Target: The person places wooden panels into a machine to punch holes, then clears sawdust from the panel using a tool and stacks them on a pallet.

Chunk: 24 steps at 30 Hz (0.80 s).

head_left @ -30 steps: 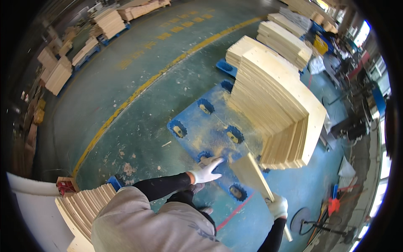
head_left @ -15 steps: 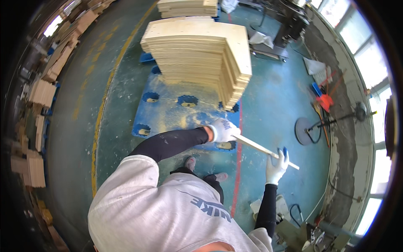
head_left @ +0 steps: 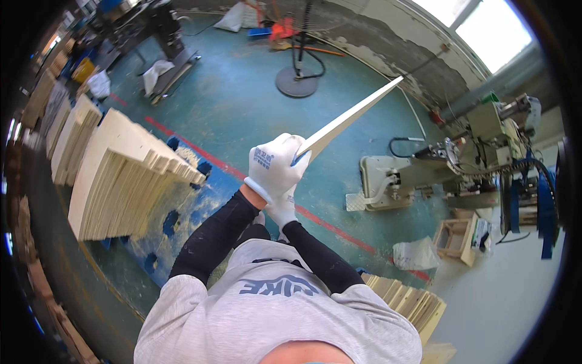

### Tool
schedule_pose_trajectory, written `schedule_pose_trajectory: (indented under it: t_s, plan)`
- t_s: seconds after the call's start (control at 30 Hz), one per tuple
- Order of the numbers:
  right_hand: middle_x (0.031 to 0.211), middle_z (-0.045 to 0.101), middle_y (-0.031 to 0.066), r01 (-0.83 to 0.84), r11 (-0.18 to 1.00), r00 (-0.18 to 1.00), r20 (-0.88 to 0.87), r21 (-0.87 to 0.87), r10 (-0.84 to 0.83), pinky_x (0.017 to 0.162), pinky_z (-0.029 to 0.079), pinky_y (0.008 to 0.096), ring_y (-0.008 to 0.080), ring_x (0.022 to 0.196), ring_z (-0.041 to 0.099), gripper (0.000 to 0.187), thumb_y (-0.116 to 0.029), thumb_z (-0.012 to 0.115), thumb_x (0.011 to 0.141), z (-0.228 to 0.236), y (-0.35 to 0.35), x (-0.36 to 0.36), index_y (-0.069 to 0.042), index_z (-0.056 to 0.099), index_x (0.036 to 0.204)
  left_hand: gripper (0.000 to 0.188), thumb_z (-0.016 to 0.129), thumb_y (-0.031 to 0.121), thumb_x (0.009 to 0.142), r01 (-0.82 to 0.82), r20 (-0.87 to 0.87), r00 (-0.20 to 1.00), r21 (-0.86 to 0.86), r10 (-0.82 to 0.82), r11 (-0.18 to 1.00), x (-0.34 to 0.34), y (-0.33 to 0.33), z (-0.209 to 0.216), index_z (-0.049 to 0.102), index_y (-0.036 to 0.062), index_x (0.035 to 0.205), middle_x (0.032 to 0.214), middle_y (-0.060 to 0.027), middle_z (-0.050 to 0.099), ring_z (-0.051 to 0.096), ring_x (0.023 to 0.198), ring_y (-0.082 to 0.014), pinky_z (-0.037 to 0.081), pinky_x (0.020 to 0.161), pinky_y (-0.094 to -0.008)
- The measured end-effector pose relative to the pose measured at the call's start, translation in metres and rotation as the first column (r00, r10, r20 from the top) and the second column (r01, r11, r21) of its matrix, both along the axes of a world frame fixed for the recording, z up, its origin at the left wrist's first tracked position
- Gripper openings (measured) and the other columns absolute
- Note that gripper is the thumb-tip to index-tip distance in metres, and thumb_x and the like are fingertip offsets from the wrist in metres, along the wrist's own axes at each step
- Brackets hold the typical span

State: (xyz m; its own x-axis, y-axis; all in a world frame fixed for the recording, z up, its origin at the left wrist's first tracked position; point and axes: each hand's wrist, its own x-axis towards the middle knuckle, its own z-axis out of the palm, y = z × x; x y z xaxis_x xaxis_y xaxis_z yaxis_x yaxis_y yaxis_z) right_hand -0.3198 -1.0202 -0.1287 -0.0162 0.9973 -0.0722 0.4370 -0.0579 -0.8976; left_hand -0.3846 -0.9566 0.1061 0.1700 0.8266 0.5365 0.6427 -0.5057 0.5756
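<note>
Both my hands wear white work gloves and come together in front of my chest. My left hand [head_left: 273, 162] is closed around the near end of a pale wooden board [head_left: 354, 121]. Seen nearly edge-on, the board slants up and away to the far right. My right hand [head_left: 283, 211] sits just below and behind the left one; its fingers are hidden, so its grip on the board does not show. To my left a tall stack of notched plywood panels [head_left: 115, 182] stands on a blue pallet [head_left: 176, 221] dusted with sawdust.
A greenish machine [head_left: 424, 167] stands at right, with a wooden crate [head_left: 456, 238] and a white bag [head_left: 415, 256] nearby. Stacked wooden pieces [head_left: 409, 303] are close at my lower right. Ahead is a round stand base [head_left: 296, 82]. A red line [head_left: 327, 225] crosses the floor.
I have turned to the right, so the panel stack is now on my left and the machine is in view. My right hand has moved from the board's far end to beside my left hand.
</note>
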Motion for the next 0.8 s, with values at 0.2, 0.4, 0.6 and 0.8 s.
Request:
schedule_pose_trajectory:
  t_s: [0.2, 0.4, 0.6, 0.8]
  plan:
    - [0.154, 0.013, 0.0327, 0.372, 0.927, 0.928, -0.016, -0.042, -0.373, 0.12, 0.017, 0.044, 0.0447, 0.145, 0.014, 0.11, -0.038, 0.081, 0.078, -0.015, 0.094, 0.083, 0.009, 0.009, 0.147, 0.021, 0.081, 0.014, 0.075, 0.246, 0.136, 0.953, 0.172, -0.27, 0.954, 0.039, 0.062, 0.024, 0.072, 0.0062, 0.093, 0.083, -0.0097, 0.07, 0.069, 0.066, -0.0264, 0.054, 0.06, -0.0321]
    - [0.141, 0.028, 0.0283, 0.576, 0.763, 0.791, 0.035, 0.294, -0.611, 0.111, 0.027, 0.0439, 0.0424, 0.132, 0.029, 0.087, -0.031, 0.082, 0.078, 0.067, 0.156, 0.124, 0.006, 0.027, 0.135, 0.027, 0.083, 0.0, 0.071, 0.479, 0.224, 0.776, 0.397, -0.589, 0.783, 0.074, 0.126, 0.081, 0.067, 0.0024, 0.092, 0.079, -0.0106, 0.067, 0.065, 0.06, -0.0223, 0.051, 0.055, -0.0293]
    - [0.128, 0.044, 0.024, 0.4, 0.359, 0.42, 0.179, 0.843, -0.89, 0.103, 0.037, 0.0439, 0.04, 0.12, 0.044, 0.065, -0.024, 0.084, 0.077, 0.194, 0.169, 0.185, 0.003, 0.045, 0.122, 0.06, 0.093, 0.021, 0.064, 0.762, 0.024, 0.285, 0.6, -0.958, 0.242, 0.095, 0.141, 0.114, 0.061, 0.0045, 0.112, 0.101, -0.0155, 0.068, 0.069, 0.083, -0.0312, 0.055, 0.071, -0.04]
    - [0.115, 0.06, 0.0196, -0.055, 0.087, -0.148, 0.078, 0.995, -0.986, 0.095, 0.047, 0.0438, 0.0377, 0.107, 0.058, 0.043, -0.018, 0.085, 0.076, 0.303, 0.116, 0.251, -0.001, 0.063, 0.11, 0.045, 0.069, 0.0, 0.08, 0.655, 0.3, 0.581, 0.379, -0.756, 0.654, 0.123, 0.251, 0.027, 0.062, -0.0005, 0.125, 0.129, -0.0227, 0.06, 0.062, 0.113, -0.0385, 0.049, 0.097, -0.0442]
